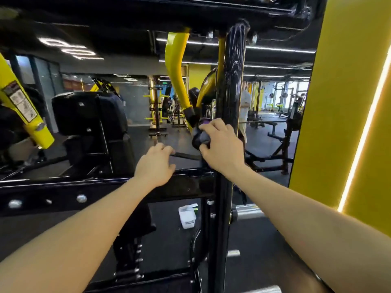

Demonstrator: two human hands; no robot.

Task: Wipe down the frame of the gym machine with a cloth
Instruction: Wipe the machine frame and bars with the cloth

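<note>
The right hand has its fingers curled round a bunched grey cloth and presses it against the black upright post of the frame, about where the crossbar meets it. The cloth looks soft and light, crumpling into the palm, so it should follow the post's edges easily; a wad held in the whole fist, as here, seems the sensible hold, with a fold turned out when it dirties. The post looks rigid, glossy and probably slick, with streaks showing higher up, so the wiping can lean on it firmly. The left hand rests by the crossbar with fingers loosely bent over its top edge, holding nothing that I can see, likely steadying. A yellow arm curves down just left of the post. At far left another yellow arm carries a warning sticker with pictograms; its text is too small to read. A white tub sits on the floor below, label unreadable
</note>
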